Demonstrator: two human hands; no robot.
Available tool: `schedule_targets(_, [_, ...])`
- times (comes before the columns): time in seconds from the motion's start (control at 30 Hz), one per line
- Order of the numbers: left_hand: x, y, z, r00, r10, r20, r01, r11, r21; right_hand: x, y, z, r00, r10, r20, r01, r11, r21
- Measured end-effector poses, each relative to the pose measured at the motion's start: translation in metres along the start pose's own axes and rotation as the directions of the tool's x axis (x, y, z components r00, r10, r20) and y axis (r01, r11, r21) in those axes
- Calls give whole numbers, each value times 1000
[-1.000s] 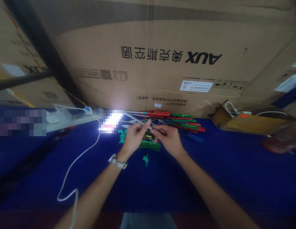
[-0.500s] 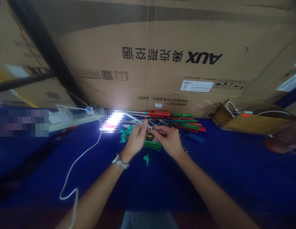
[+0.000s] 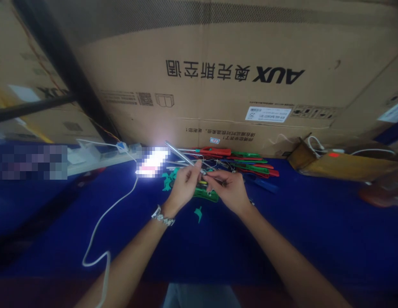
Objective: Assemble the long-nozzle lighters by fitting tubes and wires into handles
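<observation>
My left hand [image 3: 185, 185] is closed around the near end of a slim metal tube [image 3: 179, 152], which slants up and away to the left. Close beside it, my right hand [image 3: 231, 188] pinches a small dark part [image 3: 222, 181] at the tube's near end; its exact kind is hidden by the fingers. Under and between the hands lies a green plastic handle [image 3: 206, 194]. Behind them is a pile of long-necked lighters with red handles [image 3: 215, 152] and green handles [image 3: 258, 170]. Small green plastic pieces [image 3: 167, 181] are heaped left of my left hand, and a single green trigger-like piece [image 3: 198, 214] lies nearer me.
A glowing lamp or screen [image 3: 153, 162], blurred out, stands at the left with a white cable [image 3: 98, 229] trailing toward me. Large cardboard box [image 3: 218, 47] walls off the back. An open carton [image 3: 330, 164] with white cords sits at right on the blue tabletop [image 3: 314, 231].
The metal tube's far end has risen and now shows above the glowing light. Both hands keep their grip in nearly the same place; the view has shifted slightly.
</observation>
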State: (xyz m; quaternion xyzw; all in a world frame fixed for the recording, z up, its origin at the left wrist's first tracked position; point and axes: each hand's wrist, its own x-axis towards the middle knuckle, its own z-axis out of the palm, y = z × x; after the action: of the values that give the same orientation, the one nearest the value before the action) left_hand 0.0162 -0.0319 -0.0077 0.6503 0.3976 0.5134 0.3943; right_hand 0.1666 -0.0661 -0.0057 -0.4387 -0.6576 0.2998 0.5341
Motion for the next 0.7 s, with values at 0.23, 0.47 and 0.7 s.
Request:
schedule_targets(0.23, [0,0,2,1000,-19,18,20,999,-49,-4,0,1,989,-121,-79,97,962,-254])
schedule_targets(0.47, [1,-1,-1,988,-98,117,115,983,-146,-2,-5,-5,971,-240,-20,209,880,-427])
schedule_targets(0.7, [1,-2,-6,952,-156,264,207,962,-180,1,-8,-12,969,-243,48,241,885,-399])
